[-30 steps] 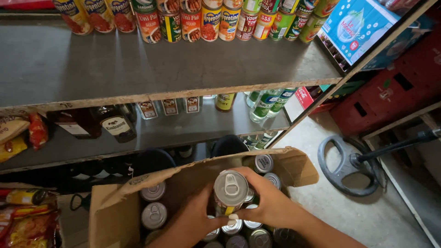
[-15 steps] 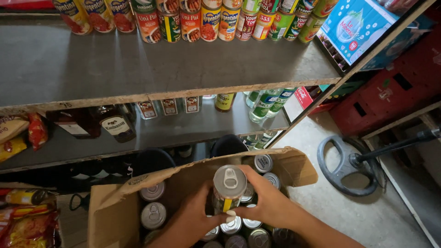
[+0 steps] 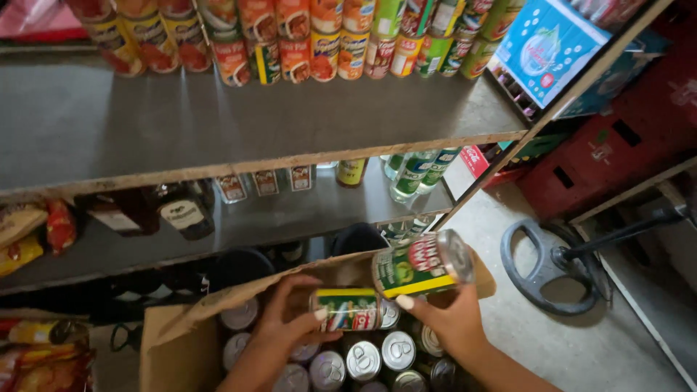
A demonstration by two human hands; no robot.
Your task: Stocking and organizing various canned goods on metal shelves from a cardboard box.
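Two cans are up out of the cardboard box (image 3: 170, 348). The green can (image 3: 421, 265) lies tilted on its side in the right hand (image 3: 450, 319), fingers wrapped under its lower end, silver lid pointing right and clear above the box's back flap. The second can (image 3: 347, 308), with its yellow top band, sits just lower and to the left, pinched sideways in the left hand (image 3: 287, 319), thumb at its near end and fingers curled behind it. The two cans are close, nearly touching at their ends. Below them, rows of silver-lidded cans (image 3: 363, 359) stand upright in the box, packed tight. The lower shelf edge (image 3: 276, 247) runs just behind the box. Above, the upper shelf (image 3: 218, 123) shows a broad bare stretch in front of its row of cans (image 3: 290, 36) at the back. To the right, open floor (image 3: 523, 341) lies beside a black round stand base (image 3: 552, 265).
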